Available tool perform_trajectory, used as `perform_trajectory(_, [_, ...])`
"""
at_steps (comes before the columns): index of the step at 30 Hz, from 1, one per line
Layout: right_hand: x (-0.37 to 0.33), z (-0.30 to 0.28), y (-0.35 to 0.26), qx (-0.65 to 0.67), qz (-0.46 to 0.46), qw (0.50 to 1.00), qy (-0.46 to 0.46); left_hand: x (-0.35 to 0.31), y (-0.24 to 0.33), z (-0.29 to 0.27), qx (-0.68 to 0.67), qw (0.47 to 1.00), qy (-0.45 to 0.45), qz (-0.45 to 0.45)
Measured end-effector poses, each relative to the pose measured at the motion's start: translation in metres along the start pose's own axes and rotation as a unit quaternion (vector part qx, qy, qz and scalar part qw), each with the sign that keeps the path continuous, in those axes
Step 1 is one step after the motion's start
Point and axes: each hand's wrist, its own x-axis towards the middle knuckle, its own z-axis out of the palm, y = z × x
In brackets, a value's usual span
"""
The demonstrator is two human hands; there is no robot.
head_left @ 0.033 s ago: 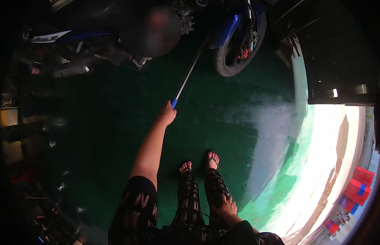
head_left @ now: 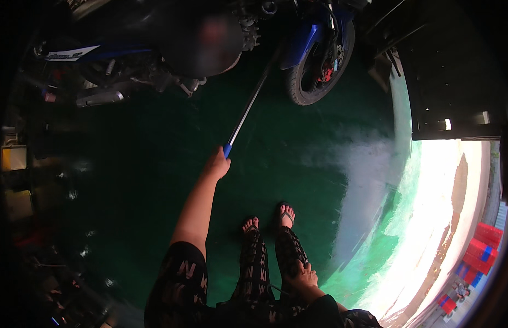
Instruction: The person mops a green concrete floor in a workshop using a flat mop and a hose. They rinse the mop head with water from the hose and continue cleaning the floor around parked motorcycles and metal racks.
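My left hand (head_left: 217, 163) is closed round the blue grip of a long pole (head_left: 244, 120), with my arm stretched forward. The pole's pale metal shaft slants away to the far right. Its far end is lost in the dark beside a blue-fendered motorbike wheel (head_left: 296, 87), so the kind of tool cannot be told. My right hand (head_left: 304, 275) rests on my right leg near the knee, fingers laid apart over the patterned trousers (head_left: 254, 262), holding nothing visible. My feet, in flip-flops, stand on the green floor (head_left: 172, 164).
Motorbike bodywork with a white and blue panel (head_left: 73, 54) and a silver exhaust (head_left: 101, 98) lies across the far left; a blurred patch covers part of it. A dark structure (head_left: 456, 82) stands far right, beside bright ground. Red and blue objects (head_left: 480, 256) are outside. Shadowy clutter lines the left.
My left hand has drawn slightly back toward me and to the left, with the pole in it. My right hand stays on my leg.
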Motion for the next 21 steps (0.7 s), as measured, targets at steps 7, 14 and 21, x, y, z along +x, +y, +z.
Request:
perform_trajectory(7, [-0.015,-0.022,-0.048,-0.045,-0.067,0.995,-0.055,-0.348,-0.241,-0.047,0.154,0.981,-0.059,-0.101])
perform_trajectory(14, [-0.118,-0.075,-0.272,-0.198,-0.599,0.769,0.103,-0.625,-0.253,-0.202,0.150,0.949,-0.153,-0.230])
perform_trajectory(21, [-0.155,-0.071,-0.310,-0.061,-0.641,0.749,0.158,-0.726,-0.170,-0.366,0.210,0.956,-0.055,-0.195])
